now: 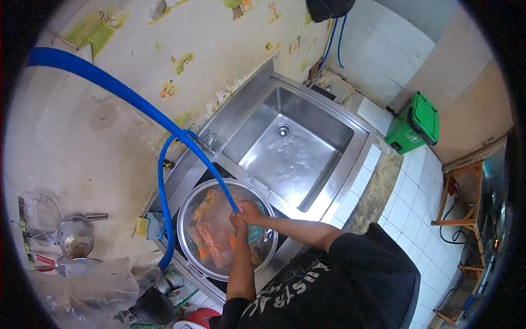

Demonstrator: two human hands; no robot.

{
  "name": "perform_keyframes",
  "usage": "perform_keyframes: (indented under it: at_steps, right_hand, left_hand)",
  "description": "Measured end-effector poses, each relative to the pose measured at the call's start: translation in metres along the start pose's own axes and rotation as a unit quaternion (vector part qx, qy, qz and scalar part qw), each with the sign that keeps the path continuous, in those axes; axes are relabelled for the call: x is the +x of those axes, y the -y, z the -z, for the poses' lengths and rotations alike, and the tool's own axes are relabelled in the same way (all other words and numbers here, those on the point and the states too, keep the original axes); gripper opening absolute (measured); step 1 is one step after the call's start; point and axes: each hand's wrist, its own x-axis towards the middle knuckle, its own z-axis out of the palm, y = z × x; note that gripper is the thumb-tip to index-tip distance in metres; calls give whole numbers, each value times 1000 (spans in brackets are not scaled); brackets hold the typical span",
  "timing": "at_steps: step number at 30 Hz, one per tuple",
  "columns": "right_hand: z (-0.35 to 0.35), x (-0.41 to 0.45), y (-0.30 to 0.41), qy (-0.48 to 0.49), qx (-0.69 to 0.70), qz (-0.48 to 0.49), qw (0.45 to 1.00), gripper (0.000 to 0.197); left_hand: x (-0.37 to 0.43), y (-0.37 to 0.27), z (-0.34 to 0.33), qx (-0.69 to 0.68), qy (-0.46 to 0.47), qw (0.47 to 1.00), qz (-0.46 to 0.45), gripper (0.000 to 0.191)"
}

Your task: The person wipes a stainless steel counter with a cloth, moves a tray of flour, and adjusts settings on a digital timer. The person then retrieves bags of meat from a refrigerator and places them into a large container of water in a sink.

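Both my hands grip the end section of a blue hose point(176, 130) over a large round metal basin point(183, 251). My left hand point(238, 221) is closed on it just below and left of my right hand point(250, 212), which is closed around the same part. Water and reddish-orange pieces point(210, 242), whose kind I cannot tell, lie in the basin. A teal round container point(255, 233) shows partly behind my right wrist. The hose's very end is hidden by my hands, so I cannot tell if water runs from it.
A stainless steel sink point(287, 152) adjoins the basin, with a faucet point(210, 144) at its wall side. Sponges point(144, 227) lie left of the basin. A strainer point(42, 214) and saucepan point(76, 238) hang on the left wall. A green bin point(411, 125) stands right.
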Motion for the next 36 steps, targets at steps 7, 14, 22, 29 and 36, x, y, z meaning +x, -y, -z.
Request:
perform_keyframes:
  at_steps: [7,14,22,29,36]
  right_hand:
    - [33,4,27,20,83,114,990,12]
    - [23,34,17,147,83,92,981,33]
    - [-12,9,25,237,62,-40,969,31]
    - [-32,21,1,264,75,-120,954,35]
    - [-3,67,-49,211,22,99,972,23]
  left_hand:
    - [17,18,-5,-21,-4,994,-103,20]
    - [37,52,13,-98,-25,994,39,22]
    - [-1,48,35,-211,-193,951,118,31]
    - [-21,6,16,-216,-148,957,122,29]
    - [11,15,-9,-287,-54,939,181,21]
